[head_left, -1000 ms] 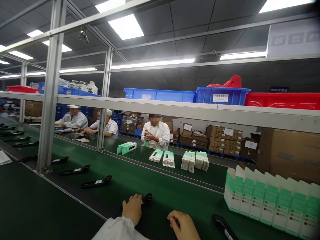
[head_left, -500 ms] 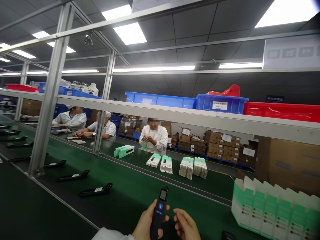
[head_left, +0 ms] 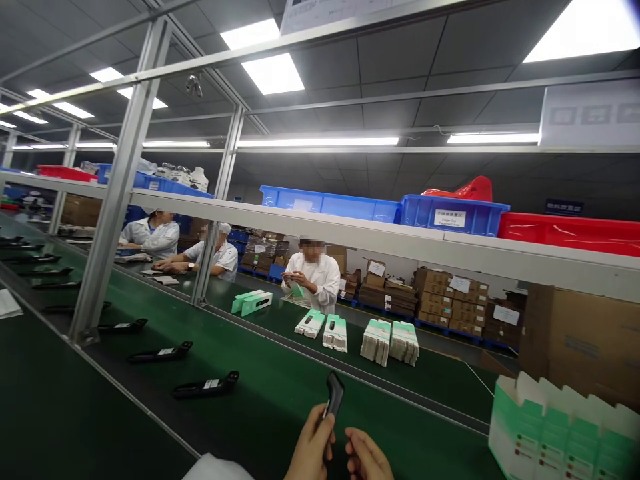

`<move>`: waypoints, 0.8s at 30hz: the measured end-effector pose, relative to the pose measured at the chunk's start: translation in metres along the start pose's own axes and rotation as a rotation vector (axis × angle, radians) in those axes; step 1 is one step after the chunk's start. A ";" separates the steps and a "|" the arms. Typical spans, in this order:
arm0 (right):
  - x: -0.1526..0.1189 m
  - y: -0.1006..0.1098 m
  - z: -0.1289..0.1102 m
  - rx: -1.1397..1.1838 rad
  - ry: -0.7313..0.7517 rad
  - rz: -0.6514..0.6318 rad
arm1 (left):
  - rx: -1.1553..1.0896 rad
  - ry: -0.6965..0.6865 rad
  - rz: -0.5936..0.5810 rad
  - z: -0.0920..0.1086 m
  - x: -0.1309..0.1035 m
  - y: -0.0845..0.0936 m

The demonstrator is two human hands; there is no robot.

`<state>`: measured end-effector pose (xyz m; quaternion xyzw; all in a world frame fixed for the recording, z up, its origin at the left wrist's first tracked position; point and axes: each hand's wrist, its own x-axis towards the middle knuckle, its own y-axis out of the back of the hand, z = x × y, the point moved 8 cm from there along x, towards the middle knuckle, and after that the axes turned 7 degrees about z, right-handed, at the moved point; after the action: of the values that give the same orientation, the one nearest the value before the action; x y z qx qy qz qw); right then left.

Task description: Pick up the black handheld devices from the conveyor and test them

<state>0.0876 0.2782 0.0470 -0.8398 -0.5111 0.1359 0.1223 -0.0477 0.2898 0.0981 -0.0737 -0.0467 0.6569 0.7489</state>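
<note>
My left hand (head_left: 311, 445) is wrapped round the lower part of a black handheld device (head_left: 335, 395) with a bent head. Its side and a strip of pale label face me; the screen is turned out of sight. Just to the right, my right hand (head_left: 367, 457) is closed with curled fingers, apart from the device. Whatever those fingers may hold is hidden. On the green belt (head_left: 270, 400) to the left lie similar black devices (head_left: 206, 387) in a row, with white labels on their sides.
Open green-and-white cartons (head_left: 543, 433) stand at the right. Beyond the belt's metal rail lie stacks of flat cartons (head_left: 376, 341). A co-worker (head_left: 313, 277) in white handles a green piece across the line. A metal post (head_left: 120, 180) and a shelf beam (head_left: 380, 239) frame the station.
The device has turned in my left hand: its screen and blue button faced me before, now its side does. My right hand stays close by. The view has shifted slightly left.
</note>
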 end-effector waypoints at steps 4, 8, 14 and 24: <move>-0.008 -0.006 -0.007 0.058 -0.038 -0.002 | 0.333 -0.317 0.034 0.024 -0.009 -0.001; -0.019 -0.017 -0.012 0.139 -0.065 -0.034 | 0.436 -0.275 -0.062 0.022 -0.016 -0.011; -0.021 -0.019 -0.015 0.174 -0.041 -0.064 | 0.339 -0.282 -0.136 0.017 -0.019 -0.021; -0.021 -0.022 -0.016 0.189 -0.060 -0.180 | -0.003 0.124 0.127 -0.007 0.003 0.019</move>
<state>0.0659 0.2687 0.0719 -0.7709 -0.5727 0.1971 0.1972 -0.0644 0.2952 0.0881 -0.1179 0.0035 0.6973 0.7070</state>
